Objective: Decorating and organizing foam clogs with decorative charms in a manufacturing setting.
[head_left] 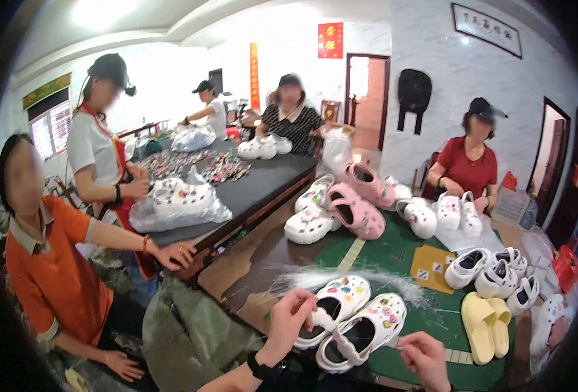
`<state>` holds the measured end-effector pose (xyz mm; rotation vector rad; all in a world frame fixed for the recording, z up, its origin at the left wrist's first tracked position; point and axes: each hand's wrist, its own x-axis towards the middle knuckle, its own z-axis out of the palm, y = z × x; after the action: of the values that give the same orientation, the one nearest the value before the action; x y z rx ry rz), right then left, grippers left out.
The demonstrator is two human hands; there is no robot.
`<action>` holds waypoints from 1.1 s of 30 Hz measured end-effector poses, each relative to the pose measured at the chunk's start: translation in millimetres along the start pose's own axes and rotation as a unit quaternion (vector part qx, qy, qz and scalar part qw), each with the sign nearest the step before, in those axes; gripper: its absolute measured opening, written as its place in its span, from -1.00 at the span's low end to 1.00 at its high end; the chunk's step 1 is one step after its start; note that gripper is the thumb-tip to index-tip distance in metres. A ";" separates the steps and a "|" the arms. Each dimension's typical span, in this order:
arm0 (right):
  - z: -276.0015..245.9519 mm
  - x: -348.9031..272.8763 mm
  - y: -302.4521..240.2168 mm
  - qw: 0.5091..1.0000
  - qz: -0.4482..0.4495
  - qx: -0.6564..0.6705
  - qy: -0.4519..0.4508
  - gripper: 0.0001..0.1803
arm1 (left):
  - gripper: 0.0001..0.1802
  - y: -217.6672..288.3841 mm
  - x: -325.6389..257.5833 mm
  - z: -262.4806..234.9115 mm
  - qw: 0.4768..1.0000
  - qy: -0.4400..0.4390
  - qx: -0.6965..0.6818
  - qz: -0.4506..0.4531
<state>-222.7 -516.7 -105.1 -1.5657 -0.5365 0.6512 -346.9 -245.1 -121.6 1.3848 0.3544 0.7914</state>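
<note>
I'm likely stringing the clogs beside my curled left hand, its hold unclear; my right hand seemingly pinches a strand; next calls for careful threading.

Smooth plastic clogs, glossy plastic bag

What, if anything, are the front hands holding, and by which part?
The right hand seems to pinch a thin strand by its end; whether the left hand grips the left white clog's strap cannot be told.
</note>
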 end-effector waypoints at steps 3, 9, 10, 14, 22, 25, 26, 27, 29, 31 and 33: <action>-14.8 -21.7 8.4 0.998 -0.049 0.009 0.034 -0.81 | -0.90 4.5 -0.4 1.6 0.998 0.009 -0.054 0.005; 5.6 -8.0 20.4 0.955 -0.208 0.174 0.118 -0.78 | -0.89 0.1 -10.1 2.8 0.999 0.003 -0.022 -0.036; 0.8 -4.8 22.0 0.963 -0.195 0.166 0.087 -0.74 | -0.89 2.1 -12.0 3.6 0.999 0.003 -0.041 -0.033; 9.9 19.7 5.6 0.968 -0.222 0.111 0.024 -0.73 | -0.88 4.5 -9.7 3.3 0.996 -0.009 -0.080 -0.026; 44.2 47.4 -11.1 0.965 -0.257 0.020 -0.053 -0.78 | -0.88 5.5 -20.0 9.8 0.991 -0.008 -0.122 -0.052; 57.0 41.5 -16.8 0.978 -0.190 0.078 -0.043 -0.83 | -0.88 4.9 -24.5 9.1 0.992 -0.019 -0.114 -0.052; 61.5 40.0 -15.8 0.970 -0.173 0.161 -0.064 -0.78 | -0.88 4.9 -25.5 10.3 0.993 -0.025 -0.107 -0.052; 63.2 39.5 -13.3 0.970 -0.172 0.161 -0.059 -0.78 | -0.88 5.4 -26.6 12.2 0.992 -0.030 -0.108 -0.056; 66.3 40.1 -6.2 0.981 -0.153 0.086 -0.078 -0.84 | -0.90 7.2 -30.4 15.2 0.995 -0.020 -0.083 -0.055; 70.9 39.0 -6.1 0.981 -0.157 0.077 -0.089 -0.88 | -0.92 9.7 -35.8 15.6 0.999 -0.011 -0.031 -0.028; 74.3 36.7 -11.5 0.981 -0.171 -0.039 -0.089 -0.91 | -0.94 8.1 -38.2 16.7 1.000 -0.005 0.020 -0.002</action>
<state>-246.4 -436.6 -100.4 -1.4484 -0.9513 0.5124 -365.1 -283.4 -119.1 1.4260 0.3659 0.7775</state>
